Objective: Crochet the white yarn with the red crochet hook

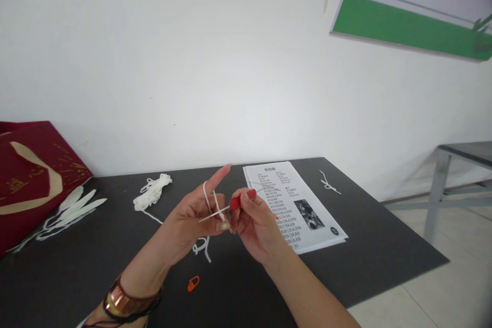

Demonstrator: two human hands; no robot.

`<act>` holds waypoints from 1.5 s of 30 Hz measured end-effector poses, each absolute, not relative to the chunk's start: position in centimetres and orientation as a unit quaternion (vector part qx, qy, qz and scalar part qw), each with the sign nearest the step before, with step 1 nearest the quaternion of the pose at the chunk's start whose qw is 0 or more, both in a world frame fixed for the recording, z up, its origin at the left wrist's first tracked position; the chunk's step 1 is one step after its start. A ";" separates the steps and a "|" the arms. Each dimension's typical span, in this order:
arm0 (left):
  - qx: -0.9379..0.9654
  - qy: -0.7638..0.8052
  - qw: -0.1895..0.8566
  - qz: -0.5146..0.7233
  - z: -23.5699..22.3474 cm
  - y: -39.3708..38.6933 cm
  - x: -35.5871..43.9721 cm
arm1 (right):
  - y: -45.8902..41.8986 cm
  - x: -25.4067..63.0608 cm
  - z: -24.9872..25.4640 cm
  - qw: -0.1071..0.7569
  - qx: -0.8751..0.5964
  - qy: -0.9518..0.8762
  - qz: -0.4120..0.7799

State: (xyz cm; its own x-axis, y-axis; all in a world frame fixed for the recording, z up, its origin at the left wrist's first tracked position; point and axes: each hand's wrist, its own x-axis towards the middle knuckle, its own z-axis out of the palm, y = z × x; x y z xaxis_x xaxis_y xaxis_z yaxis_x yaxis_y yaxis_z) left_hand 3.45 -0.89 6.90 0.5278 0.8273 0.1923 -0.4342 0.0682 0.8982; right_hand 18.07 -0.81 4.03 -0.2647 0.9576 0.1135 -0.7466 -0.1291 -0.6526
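White yarn [206, 197] loops around the raised index finger of my left hand [200, 210], whose thumb and other fingers pinch the strand. A crochet hook [215, 213] with a red grip is held in my right hand [253, 220], closed around the handle. Its metal shaft points left, crossing the yarn just above my left thumb. The hook's tip lies over my left hand. Below the hands hangs a curled yarn tail [207, 251]. On the dark table, a loose skein of white yarn [151, 192] trails a strand toward my left hand.
Printed sheets [330, 236] lie beyond my right hand. An orange stitch marker [193, 283] rests near the front. At left are a dark red bag [38, 179] and white leaf-shaped pieces [77, 205]. A small tied yarn piece [328, 183] lies right of the sheets.
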 end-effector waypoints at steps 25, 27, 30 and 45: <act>0.521 0.193 0.705 0.441 6.7 -1.3 3.7 | -1.3 18.1 4.5 0.611 -0.109 -0.367 0.693; 0.530 0.187 0.701 0.439 6.7 -1.3 3.7 | -1.4 18.0 4.6 0.606 -0.106 -0.360 0.702; 0.538 0.178 0.698 0.439 6.7 -1.3 3.7 | -1.5 18.0 4.7 0.602 -0.106 -0.348 0.710; 0.545 0.158 0.705 0.425 7.1 -1.1 3.3 | -1.7 18.0 4.8 0.573 -0.112 -0.327 0.743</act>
State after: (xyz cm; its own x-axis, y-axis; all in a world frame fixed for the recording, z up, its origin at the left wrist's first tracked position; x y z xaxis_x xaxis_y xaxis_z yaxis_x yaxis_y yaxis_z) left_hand 3.29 -1.08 7.10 0.5887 0.7716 0.2408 -0.4268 0.0437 0.9033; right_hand 17.95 -1.73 4.76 -0.3185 0.9247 0.2084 -0.7788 -0.1299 -0.6137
